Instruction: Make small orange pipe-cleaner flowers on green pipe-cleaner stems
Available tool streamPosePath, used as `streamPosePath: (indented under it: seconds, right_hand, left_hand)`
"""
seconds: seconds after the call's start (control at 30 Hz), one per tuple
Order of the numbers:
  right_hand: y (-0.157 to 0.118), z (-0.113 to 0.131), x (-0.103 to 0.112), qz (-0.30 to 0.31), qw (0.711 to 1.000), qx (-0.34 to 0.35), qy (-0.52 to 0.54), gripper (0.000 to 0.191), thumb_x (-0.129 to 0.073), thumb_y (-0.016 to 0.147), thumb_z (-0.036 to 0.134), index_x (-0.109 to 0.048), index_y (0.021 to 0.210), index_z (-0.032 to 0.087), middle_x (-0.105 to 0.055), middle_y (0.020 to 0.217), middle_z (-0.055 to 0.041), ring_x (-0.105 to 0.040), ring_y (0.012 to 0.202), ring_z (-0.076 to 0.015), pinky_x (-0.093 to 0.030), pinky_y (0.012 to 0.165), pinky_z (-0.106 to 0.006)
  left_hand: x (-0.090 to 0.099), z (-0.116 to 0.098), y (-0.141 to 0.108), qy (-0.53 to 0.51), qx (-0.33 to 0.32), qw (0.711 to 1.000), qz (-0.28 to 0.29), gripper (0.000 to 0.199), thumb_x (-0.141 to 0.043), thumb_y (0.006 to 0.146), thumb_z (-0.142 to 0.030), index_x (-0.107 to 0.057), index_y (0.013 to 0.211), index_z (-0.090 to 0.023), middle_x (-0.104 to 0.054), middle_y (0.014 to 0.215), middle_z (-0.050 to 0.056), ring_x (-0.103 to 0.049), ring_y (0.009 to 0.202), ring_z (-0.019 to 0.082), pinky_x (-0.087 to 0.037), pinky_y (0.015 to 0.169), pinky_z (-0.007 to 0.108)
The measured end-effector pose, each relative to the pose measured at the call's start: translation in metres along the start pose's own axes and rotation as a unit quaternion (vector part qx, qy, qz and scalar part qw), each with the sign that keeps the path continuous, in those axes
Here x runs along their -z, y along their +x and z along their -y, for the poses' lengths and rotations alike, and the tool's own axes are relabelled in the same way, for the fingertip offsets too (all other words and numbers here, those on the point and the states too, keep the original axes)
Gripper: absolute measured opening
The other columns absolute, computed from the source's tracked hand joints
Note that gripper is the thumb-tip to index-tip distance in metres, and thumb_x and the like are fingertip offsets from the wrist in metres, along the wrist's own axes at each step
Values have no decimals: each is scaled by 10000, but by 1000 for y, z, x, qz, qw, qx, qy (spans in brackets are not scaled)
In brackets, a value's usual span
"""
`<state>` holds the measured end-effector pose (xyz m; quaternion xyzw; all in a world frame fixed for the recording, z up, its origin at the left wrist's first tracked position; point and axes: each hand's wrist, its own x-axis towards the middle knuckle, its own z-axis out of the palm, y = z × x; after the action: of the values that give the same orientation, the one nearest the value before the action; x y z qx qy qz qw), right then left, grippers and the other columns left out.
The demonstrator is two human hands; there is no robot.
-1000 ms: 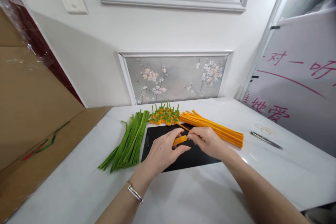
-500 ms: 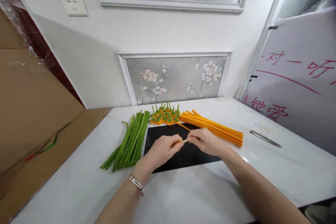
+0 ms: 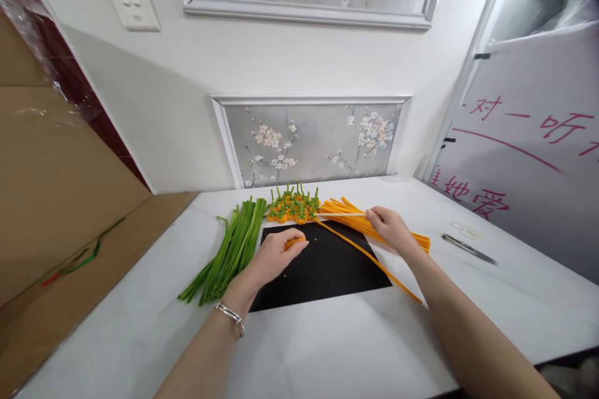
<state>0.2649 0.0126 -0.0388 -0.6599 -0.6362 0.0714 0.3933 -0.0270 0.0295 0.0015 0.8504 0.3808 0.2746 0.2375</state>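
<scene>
Orange piece: in the left hand [image 3: 281, 254], over the left part of the black mat [image 3: 327, 271], mostly hidden by the grip
Left fingers: curled closed around the orange piece [image 3: 294, 242]
Right fingers: the right hand [image 3: 389, 227] pinches one end of a pale stick [image 3: 341, 214], which points left across the orange bundle [image 3: 355, 222]
Mat edges: green bundle [image 3: 231, 252] just beside the left; small orange-and-green pieces [image 3: 294, 206] beyond the far one; loose orange strand [image 3: 369, 255] running out past the right
Open room: bare mat right of the left hand; a broad white strip between mat and person
Surface: glossy white worktop [image 3: 350, 349], with a silver tool [image 3: 469, 249] and pale loops [image 3: 465, 230] well to the right
Room: flowered wall panel [image 3: 309, 137] behind, cardboard [image 3: 56, 168] left, red-lettered board [image 3: 519, 156] right
</scene>
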Motion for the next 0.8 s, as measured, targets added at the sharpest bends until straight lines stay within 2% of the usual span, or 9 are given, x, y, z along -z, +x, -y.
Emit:
streamPosePath:
  seconds: [0.07,0.2,0.33,0.47,0.53,0.73,0.8]
  right_hand:
    - [-3,7,-11,8,999,-1,-31,374,-346,925,398,-589,730,193,-610,632,-31,-559,607,-176,-393,573,-263]
    - [-14,27,-31,50,994,18,-91,250,-446,922,345,-661,857,234,-709,803,-28,-645,753,-192,-408,638,-259]
    - [-22,35,-36,90,983,21,-159,187,-501,915,312,-666,866,240,-723,833,-34,-665,792,-204,-396,627,-261]
    - [-25,32,-35,127,969,27,-210,159,-541,903,336,-653,850,237,-727,884,-30,-676,826,-213,-396,619,-264]
    - [-27,28,-35,141,963,29,-228,161,-540,906,349,-649,880,233,-728,923,-35,-679,853,-219,-404,620,-270]
    - [-27,8,-31,151,950,36,-272,282,-467,939,401,-649,1049,216,-717,1024,-98,-684,898,-276,-453,659,-342]
    - [-24,6,-25,155,940,42,-302,269,-491,925,399,-666,1020,218,-715,1010,-101,-686,889,-295,-461,662,-362]
  left_hand:
    - [0,-1,0,-3,-8,1000,0,217,-524,882,-350,-653,845,-181,-637,797,-6,-560,741,142,-406,697,235]
    - [-2,-2,0,-10,-19,1000,-14,166,-571,856,-308,-679,889,-186,-692,865,11,-618,810,163,-439,764,251]
    - [-6,1,0,-31,-20,999,-35,155,-604,837,-274,-708,913,-187,-728,921,19,-650,853,173,-459,808,259]
    - [-21,0,-5,-64,-19,997,-28,202,-587,853,-277,-732,956,-181,-742,983,32,-658,890,179,-470,827,256]
    - [-33,0,-9,-95,-14,995,5,223,-586,849,-270,-737,978,-168,-744,999,41,-657,903,178,-472,818,246]
    - [-53,2,-18,-105,22,994,23,229,-617,807,-282,-761,945,-170,-757,884,26,-659,786,167,-472,712,232]
    - [-54,4,-19,-107,31,993,26,237,-617,802,-288,-763,946,-170,-756,869,30,-659,776,171,-469,697,235]
